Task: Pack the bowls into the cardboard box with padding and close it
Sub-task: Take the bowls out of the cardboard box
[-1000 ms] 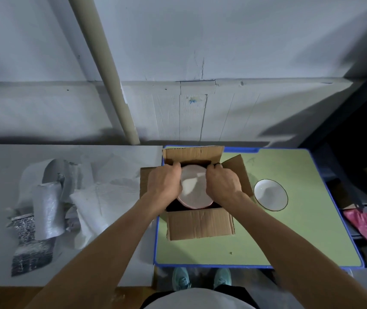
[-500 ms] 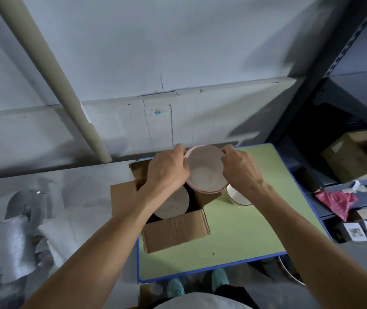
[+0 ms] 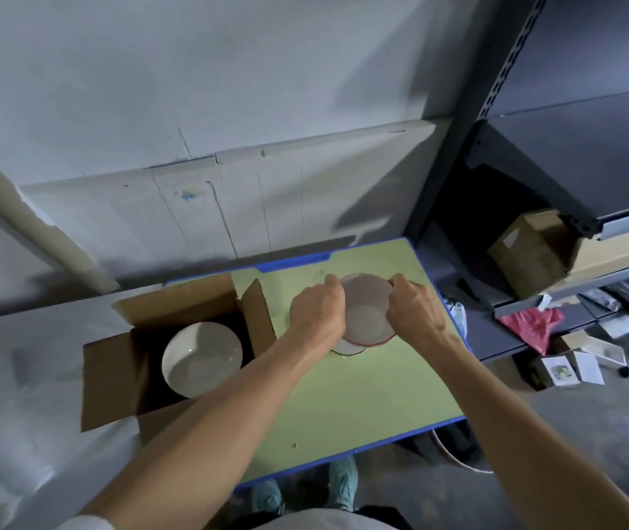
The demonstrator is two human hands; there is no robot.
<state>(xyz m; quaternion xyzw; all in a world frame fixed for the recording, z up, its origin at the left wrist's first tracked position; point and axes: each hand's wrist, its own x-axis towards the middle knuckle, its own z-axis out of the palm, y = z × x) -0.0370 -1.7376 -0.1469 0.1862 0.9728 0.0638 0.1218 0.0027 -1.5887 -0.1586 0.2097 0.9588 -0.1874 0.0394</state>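
Nesting seems in hand: the red-rimmed bowl (image 3: 368, 311) is gripped by left hand (image 3: 318, 313) and right hand (image 3: 416, 315) over a white bowl (image 3: 347, 350) near the table's (image 3: 343, 407) far-right corner; level lowering is needed.

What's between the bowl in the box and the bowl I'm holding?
In the head view: the box's upright flap, a narrow strip of green table, then your left hand gripping the held bowl.
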